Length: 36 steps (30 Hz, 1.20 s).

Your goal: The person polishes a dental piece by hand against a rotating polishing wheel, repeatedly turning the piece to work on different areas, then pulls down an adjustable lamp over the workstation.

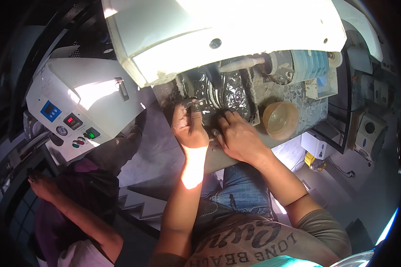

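Observation:
My left hand (189, 122) is at the near left of a trough (254, 105) holding glossy dark sludge (235, 95), its fingers curled around something small and smeared that I cannot make out. My right hand (239, 138) rests just to the right, thumb apart from the other fingers, whose bent tips reach into the sludge at the trough's near edge. Above both hands a dark fitting (214, 75) and a pale bar (238, 65) hang under the white machine housing (173, 44). An orange bowl (288, 118) stands right of my right hand.
A white control cabinet (58, 98) with gauge and buttons stands at left, above a co-worker's arm and hand (44, 187). A blue translucent container (309, 64) sits at back right. Farther right are a dark frame (343, 133), white devices (367, 135) and a yellow object (312, 162) below.

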Tool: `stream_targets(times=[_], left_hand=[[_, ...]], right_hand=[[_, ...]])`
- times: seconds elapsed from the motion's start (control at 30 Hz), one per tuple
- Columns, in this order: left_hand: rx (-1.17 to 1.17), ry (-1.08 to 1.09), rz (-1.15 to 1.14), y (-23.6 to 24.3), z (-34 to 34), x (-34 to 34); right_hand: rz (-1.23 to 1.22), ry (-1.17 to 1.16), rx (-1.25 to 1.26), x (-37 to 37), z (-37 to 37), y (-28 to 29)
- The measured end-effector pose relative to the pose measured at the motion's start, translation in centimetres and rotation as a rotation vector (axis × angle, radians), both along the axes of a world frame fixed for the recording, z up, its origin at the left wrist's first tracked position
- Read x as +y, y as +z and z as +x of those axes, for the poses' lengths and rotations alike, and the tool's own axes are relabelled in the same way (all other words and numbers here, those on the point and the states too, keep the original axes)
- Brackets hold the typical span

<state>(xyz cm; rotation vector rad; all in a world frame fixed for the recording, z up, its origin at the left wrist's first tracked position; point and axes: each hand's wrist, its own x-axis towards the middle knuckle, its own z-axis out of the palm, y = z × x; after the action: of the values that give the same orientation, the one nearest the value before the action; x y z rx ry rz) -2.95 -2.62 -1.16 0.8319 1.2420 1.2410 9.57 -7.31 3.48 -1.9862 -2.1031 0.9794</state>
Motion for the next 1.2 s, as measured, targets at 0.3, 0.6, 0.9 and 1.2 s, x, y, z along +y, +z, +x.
stream_targets(times=[0.3,0.6,0.9,1.2], left_hand=[[-0.010,-0.037,0.024,-0.2,-0.2,0.0],[-0.130,-0.135,-0.084,0.9,1.7,0.5],[-0.088,-0.064,-0.147,-0.4,3.1,2.0],[-0.155,-0.028,-0.103,-0.2,3.1,1.8]], right_hand=[[-0.275,-0.399,0.462,2.2,2.9,1.2],[0.417,-0.331,0.612,3.4,1.9,0.3],[0.355,-0.535,0.413,5.4,2.4,-0.9],[0.360,-0.541,0.428,5.4,1.8,0.1]])
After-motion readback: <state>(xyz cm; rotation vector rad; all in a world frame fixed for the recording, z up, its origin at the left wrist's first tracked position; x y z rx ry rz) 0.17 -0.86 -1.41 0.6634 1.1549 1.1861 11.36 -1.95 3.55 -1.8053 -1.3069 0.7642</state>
